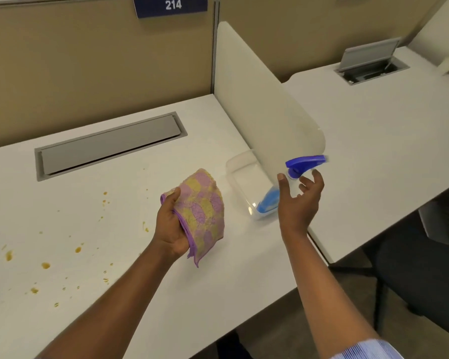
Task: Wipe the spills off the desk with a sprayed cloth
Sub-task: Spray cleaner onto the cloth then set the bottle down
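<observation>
Nearby, a white divider panel is rising along the desk's right side, and a clear spray bottle with a blue trigger head is standing just in front of it, against the panel. A grey cable hatch is lying shut toward the back. The left hand is clamping its grip on a folded purple-and-yellow cloth, held above the desk. The right hand is spreading its fingers apart beside the bottle's neck; whether they touch it I cannot tell. Orange spills are dotting the open left stretch, toward the near edge.
</observation>
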The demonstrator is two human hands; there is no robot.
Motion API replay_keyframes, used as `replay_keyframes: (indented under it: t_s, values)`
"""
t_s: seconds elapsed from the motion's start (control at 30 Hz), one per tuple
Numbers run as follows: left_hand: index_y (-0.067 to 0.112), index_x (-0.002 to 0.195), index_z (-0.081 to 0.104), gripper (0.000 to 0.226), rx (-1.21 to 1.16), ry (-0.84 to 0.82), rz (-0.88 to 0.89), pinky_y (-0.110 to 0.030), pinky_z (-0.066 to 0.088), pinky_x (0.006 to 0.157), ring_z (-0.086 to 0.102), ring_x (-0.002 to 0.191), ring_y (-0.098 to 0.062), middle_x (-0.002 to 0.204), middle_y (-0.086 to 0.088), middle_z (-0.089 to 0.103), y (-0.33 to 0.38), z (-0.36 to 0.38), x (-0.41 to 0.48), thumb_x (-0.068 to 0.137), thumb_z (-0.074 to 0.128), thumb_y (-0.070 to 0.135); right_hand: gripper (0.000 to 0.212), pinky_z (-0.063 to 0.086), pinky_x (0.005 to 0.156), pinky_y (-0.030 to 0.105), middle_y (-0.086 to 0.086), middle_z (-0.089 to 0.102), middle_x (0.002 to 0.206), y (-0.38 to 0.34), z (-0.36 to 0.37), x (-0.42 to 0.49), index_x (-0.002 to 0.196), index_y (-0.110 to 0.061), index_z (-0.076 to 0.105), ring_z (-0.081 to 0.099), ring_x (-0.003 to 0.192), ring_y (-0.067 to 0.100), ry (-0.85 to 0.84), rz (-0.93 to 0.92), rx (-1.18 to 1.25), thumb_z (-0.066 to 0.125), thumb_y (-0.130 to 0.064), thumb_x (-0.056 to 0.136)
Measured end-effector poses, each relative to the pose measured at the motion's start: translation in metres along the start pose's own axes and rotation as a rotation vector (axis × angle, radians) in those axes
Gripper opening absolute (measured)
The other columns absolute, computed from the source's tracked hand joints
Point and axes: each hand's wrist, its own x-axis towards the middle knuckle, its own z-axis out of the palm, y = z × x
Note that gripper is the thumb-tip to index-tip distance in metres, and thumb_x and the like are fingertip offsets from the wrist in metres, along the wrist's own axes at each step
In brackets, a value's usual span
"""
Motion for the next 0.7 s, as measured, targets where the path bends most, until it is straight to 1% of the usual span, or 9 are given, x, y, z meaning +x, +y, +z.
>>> replay_keyframes:
  t_s: [0.23,0.3,0.37,0.43,0.5,0.57,0.6,0.63,0.7]
  values:
    - [0.018,0.120,0.078,0.052,0.021,0.029,0.019,-0.052,0.053,0.098,0.070,0.118,-0.035,0.133,-0.015,0.070,0.000,0.006,-0.005,0.096,0.051,0.056,0.073,0.057,0.102,0.041,0.009,0.065,0.130,0.000,0.013,0.018,0.151,-0.009,0.040,0.065,0.116,0.022,0.048,-0.031,-0.037,0.080,-0.025,0.091]
    - [0.019,0.116,0.080,0.052,0.021,0.028,0.024,-0.052,0.053,0.098,0.070,0.118,-0.035,0.133,-0.015,0.071,0.002,0.006,-0.007,0.096,0.050,0.056,0.070,0.055,0.102,0.034,0.008,0.065,0.126,-0.001,0.014,0.022,0.153,-0.008,0.038,0.065,0.112,0.022,0.025,-0.058,-0.040,0.075,-0.019,0.095]
    - [0.019,0.114,0.081,0.052,0.012,0.019,0.037,-0.051,0.054,0.096,0.070,0.119,-0.035,0.132,-0.014,0.071,0.007,0.006,-0.009,0.096,0.050,0.057,0.070,0.050,0.101,0.027,0.012,0.064,0.135,-0.007,0.012,0.023,0.158,-0.007,0.033,0.064,0.119,0.026,-0.029,-0.130,-0.057,0.069,-0.016,0.099]
    - [0.019,0.119,0.079,0.054,0.001,0.005,0.058,-0.053,0.052,0.101,0.065,0.126,-0.036,0.134,-0.015,0.070,0.015,0.006,-0.011,0.096,0.050,0.057,0.067,0.050,0.108,0.034,0.014,0.061,0.142,-0.021,0.006,0.023,0.159,-0.004,0.031,0.062,0.125,0.029,-0.066,-0.268,-0.057,0.064,-0.016,0.102]
    - [0.018,0.128,0.074,0.057,-0.012,-0.015,0.091,-0.055,0.048,0.107,0.062,0.130,-0.038,0.138,-0.016,0.067,0.027,0.003,-0.015,0.096,0.049,0.059,0.063,0.050,0.111,0.037,-0.009,0.059,0.143,-0.045,-0.001,0.023,0.157,-0.001,0.031,0.062,0.124,0.015,-0.098,-0.424,-0.025,0.061,-0.017,0.104]
    - [0.018,0.134,0.070,0.063,-0.024,-0.041,0.125,-0.056,0.049,0.108,0.061,0.132,-0.038,0.141,-0.015,0.065,0.040,-0.001,-0.020,0.096,0.048,0.063,0.053,0.051,0.106,0.022,-0.045,0.049,0.134,-0.075,-0.006,0.023,0.150,0.007,0.037,0.058,0.114,-0.009,-0.145,-0.599,0.023,0.058,-0.016,0.105]
    - [0.018,0.137,0.068,0.066,-0.033,-0.050,0.141,-0.055,0.050,0.106,0.060,0.133,-0.039,0.142,-0.015,0.064,0.046,-0.004,-0.023,0.096,0.047,0.065,0.050,0.050,0.100,0.014,-0.050,0.048,0.129,-0.091,-0.007,0.022,0.144,0.011,0.041,0.057,0.111,-0.015,-0.171,-0.668,0.056,0.057,-0.016,0.105]
    - [0.018,0.140,0.065,0.070,-0.043,-0.057,0.158,-0.055,0.051,0.105,0.059,0.134,-0.039,0.144,-0.015,0.063,0.053,-0.007,-0.027,0.095,0.047,0.068,0.051,0.047,0.096,0.008,-0.048,0.051,0.126,-0.108,-0.006,0.018,0.140,0.014,0.044,0.057,0.107,-0.017,-0.201,-0.719,0.086,0.058,-0.020,0.105]
    - [0.019,0.146,0.059,0.078,-0.061,-0.059,0.192,-0.056,0.050,0.106,0.057,0.136,-0.040,0.147,-0.016,0.060,0.066,-0.015,-0.035,0.093,0.045,0.074,0.055,0.044,0.090,0.003,-0.024,0.063,0.116,-0.139,0.001,0.004,0.133,0.012,0.053,0.058,0.097,-0.016,-0.285,-0.783,0.100,0.060,-0.033,0.103]
